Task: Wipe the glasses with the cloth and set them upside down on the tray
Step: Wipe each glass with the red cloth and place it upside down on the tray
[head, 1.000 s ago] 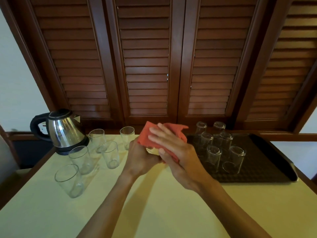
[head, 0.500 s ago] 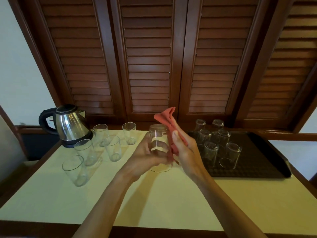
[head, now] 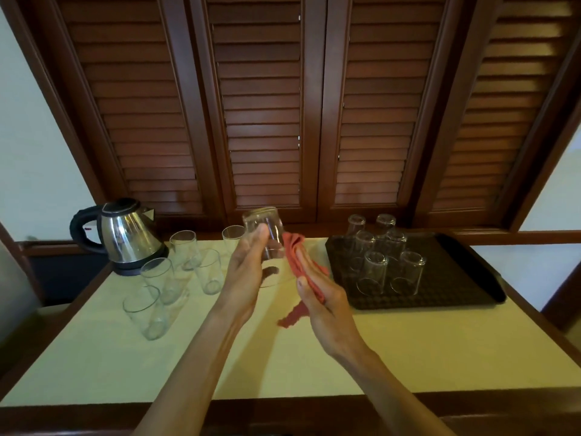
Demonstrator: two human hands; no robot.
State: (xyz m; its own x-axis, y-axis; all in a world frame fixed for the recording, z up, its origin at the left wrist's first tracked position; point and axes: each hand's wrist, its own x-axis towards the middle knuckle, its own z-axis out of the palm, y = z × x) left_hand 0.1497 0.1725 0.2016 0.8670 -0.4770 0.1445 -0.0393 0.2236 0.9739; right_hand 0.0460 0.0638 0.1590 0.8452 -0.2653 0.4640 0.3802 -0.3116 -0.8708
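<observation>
surroundings: steel kettle [head: 127, 236] with black handle is sitting at the counter's [head: 188, 357] back left; five upright glasses [head: 158, 280] are standing beside it, between kettle and hands; louvred wooden doors [head: 261, 114] are rising behind
tray: dark textured tray [head: 456, 278] is lying at right, carrying six upturned glasses [head: 374, 272] in rows
held glass: clear tumbler [head: 265, 237] is being held mid-air above the counter, base up and away, mouth down toward the person, long axis slightly tilted
left hand: left hand [head: 248, 269] fingers are wrapping around the tumbler
right hand: right hand [head: 327, 297] fingers are clamping on the red cloth [head: 298, 262]
cloth: soft, crumpled, touching the tumbler's right side, one end hanging below the palm
</observation>
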